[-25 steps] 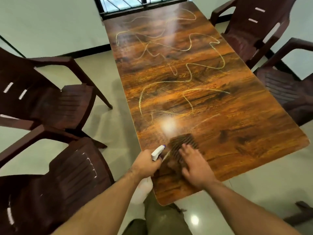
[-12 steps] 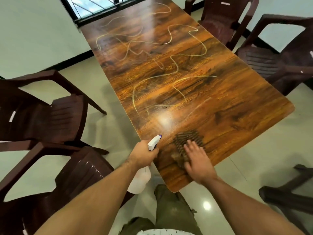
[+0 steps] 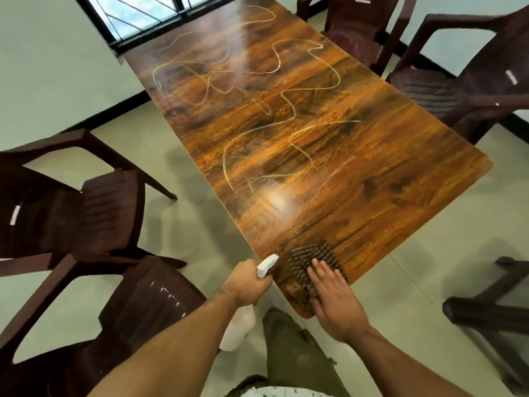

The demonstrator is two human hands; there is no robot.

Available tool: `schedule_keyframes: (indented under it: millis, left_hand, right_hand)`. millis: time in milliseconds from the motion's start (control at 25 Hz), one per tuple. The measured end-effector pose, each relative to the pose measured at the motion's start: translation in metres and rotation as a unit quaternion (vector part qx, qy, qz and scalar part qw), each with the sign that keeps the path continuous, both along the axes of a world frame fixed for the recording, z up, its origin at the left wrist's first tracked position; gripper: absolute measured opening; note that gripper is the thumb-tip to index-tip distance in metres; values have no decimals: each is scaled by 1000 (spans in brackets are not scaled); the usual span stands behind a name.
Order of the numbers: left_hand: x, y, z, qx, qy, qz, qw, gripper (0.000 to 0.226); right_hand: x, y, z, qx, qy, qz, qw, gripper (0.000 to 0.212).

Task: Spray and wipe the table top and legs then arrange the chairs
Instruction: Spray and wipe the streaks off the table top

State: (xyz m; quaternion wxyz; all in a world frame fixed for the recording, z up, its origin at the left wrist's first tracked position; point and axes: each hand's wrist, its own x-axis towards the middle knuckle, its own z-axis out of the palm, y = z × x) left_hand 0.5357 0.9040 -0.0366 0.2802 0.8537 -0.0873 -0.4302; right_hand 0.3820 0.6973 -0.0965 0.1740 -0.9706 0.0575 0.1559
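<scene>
A long glossy wooden table top [image 3: 357, 196] runs away from me, marked with pale yellowish squiggly lines across its middle and far half. My left hand [image 3: 247, 283] grips a white spray bottle [image 3: 238, 325] just off the table's near left edge, its nozzle pointing over the wood. My right hand [image 3: 335, 299] presses flat on a dark checked cloth [image 3: 310, 257] at the near corner of the table. A wet sheen shows ahead of the cloth.
Two dark brown plastic chairs [image 3: 86, 213] [image 3: 128, 316] stand pulled out on the left. Two more chairs [image 3: 463, 87] [image 3: 363, 27] stand on the right side, and part of another chair [image 3: 492, 308] lies at the lower right. A barred window [image 3: 148, 12] is behind the far end.
The view has shifted so the table's near corner sits closer to me. My right hand and the cloth have slid toward that corner; my left hand still holds the bottle beside them.
</scene>
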Motion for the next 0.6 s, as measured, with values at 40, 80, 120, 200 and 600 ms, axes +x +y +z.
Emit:
schedule_keyframes:
  millis: [40,80,120,200,600]
  left_hand:
    - [9,-3,-2,1,-5,-2,1000,20]
    - [18,-5,-1,-1,-7,4,1000,23]
    - [27,-6,0,-3,-11,7,1000,27]
    - [46,-12,2,-2,-20,6,1000,31]
    - [121,-30,16,6,-25,-47,999,25]
  right_hand:
    - [20,2,-2,-14,2,-80,997,71]
    - [46,8,-3,-19,12,-157,987,72]
    - [73,15,-3,-17,24,-241,970,72]
    - [119,29,2,0,56,-343,938,73]
    - [133,-5,13,-31,63,-127,989,74]
